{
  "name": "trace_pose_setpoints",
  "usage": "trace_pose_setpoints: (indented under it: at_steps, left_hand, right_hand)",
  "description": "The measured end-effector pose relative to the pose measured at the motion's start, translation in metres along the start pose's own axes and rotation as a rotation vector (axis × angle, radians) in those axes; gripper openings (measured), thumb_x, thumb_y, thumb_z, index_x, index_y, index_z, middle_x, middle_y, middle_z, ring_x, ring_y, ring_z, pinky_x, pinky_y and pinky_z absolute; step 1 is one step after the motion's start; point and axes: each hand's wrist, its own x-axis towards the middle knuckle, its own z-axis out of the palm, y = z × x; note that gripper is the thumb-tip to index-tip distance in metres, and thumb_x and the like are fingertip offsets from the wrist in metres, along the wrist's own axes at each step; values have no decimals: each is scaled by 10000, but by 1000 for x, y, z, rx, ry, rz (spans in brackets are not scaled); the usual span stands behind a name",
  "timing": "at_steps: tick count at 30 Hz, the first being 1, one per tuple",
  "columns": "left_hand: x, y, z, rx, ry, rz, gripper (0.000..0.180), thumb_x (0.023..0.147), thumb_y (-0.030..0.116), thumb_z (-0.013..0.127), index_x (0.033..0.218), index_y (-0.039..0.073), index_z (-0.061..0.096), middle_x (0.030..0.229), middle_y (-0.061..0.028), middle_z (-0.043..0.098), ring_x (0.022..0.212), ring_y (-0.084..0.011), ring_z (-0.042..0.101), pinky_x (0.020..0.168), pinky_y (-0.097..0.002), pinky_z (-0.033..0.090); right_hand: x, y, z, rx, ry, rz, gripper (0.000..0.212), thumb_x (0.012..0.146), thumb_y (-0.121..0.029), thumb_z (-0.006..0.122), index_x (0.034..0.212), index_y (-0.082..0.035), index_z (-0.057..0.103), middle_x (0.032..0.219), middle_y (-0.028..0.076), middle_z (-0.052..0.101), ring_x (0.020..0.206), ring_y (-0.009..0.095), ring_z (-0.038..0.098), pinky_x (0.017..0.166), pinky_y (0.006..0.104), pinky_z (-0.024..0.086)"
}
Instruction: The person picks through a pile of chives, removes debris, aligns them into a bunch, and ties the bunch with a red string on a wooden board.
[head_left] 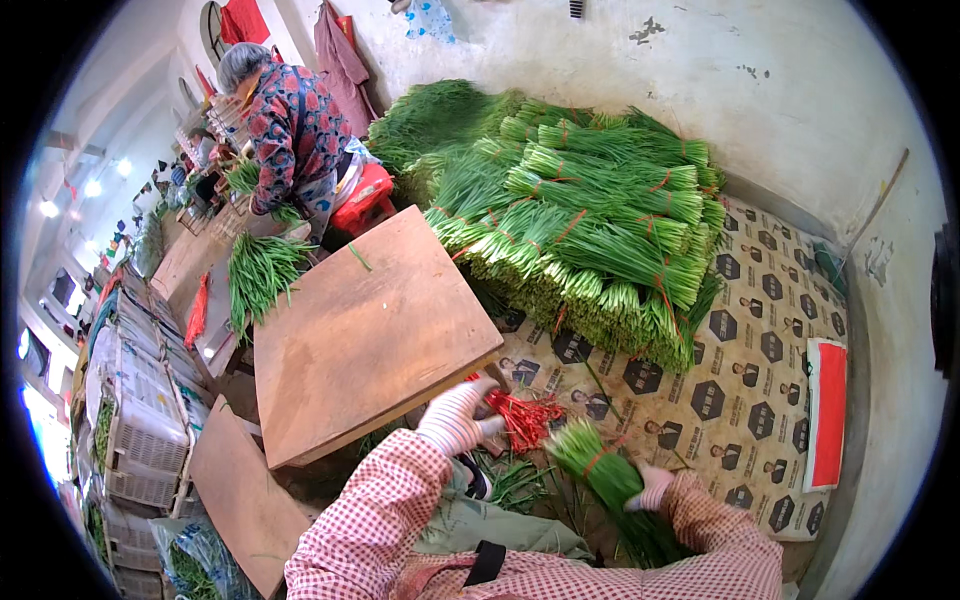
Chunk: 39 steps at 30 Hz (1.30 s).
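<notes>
My left hand, in a pale striped glove, is beside a hank of red ties at the wooden table's near corner. Its fingers look spread apart, and I cannot tell whether the tips touch the ties. My right hand, also gloved, is closed around a bunch of green chives low at my right side. An orange-red band circles that bunch near its pale cut ends, which point up and left. The leafy end trails down beside my right sleeve and is slightly blurred.
A bare wooden table stands ahead left. Banded chives form a large pile by the wall, on a printed sheet. A co-worker sits on a red stool. White crates stack at left; a red-and-white board lies right.
</notes>
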Motion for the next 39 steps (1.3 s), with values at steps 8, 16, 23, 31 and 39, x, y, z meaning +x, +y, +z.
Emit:
trace_pose_setpoints:
  at_steps: [8, 16, 23, 31, 39]
  left_hand:
    - [66, -56, -51, 840, 134, -89, 1005, 618, 487, 779, 1428, 120, 310, 1466, -167, 303, 1379, -342, 241, 1124, -513, 162]
    - [81, -68, -56, 776, 89, -90, 946, 652, 468, 755, 1433, 161, 320, 1477, -147, 288, 1389, -336, 224, 1127, -548, 124]
    - [88, -72, -59, 671, 101, -29, 909, 650, 410, 769, 1423, 179, 349, 1458, -144, 334, 1374, -332, 274, 1123, -553, 153]
    - [88, -86, -52, 638, 129, 0, 936, 622, 423, 792, 1416, 187, 356, 1454, -137, 342, 1371, -329, 280, 1115, -564, 170]
    - [93, -104, -38, 729, 367, 79, 892, 550, 306, 814, 1349, 171, 441, 1384, -162, 412, 1311, -366, 360, 1092, -541, 243]
  right_hand:
    - [27, -41, -43, -98, -156, -175, 1031, 644, -350, 801, 1445, -31, 236, 1290, 268, 490, 1194, 383, 495, 987, 403, 423]
    - [65, -239, -285, -515, 670, -653, 840, 595, -233, 762, 1355, -104, 427, 1017, 222, 584, 1005, 352, 587, 904, 391, 474]
    - [239, -304, -305, -950, 603, 311, 925, 790, -556, 631, 1491, -178, 161, 1530, 166, 205, 1395, 365, 222, 1104, 566, 237]
    - [284, -90, 12, -465, -278, -222, 560, 882, -320, 596, 1364, -75, 449, 1244, 172, 578, 1165, 281, 547, 1003, 353, 402]
    - [213, 6, 189, 111, -259, 340, 603, 823, -371, 674, 1285, -13, 525, 1203, 171, 613, 1140, 290, 565, 971, 339, 424]
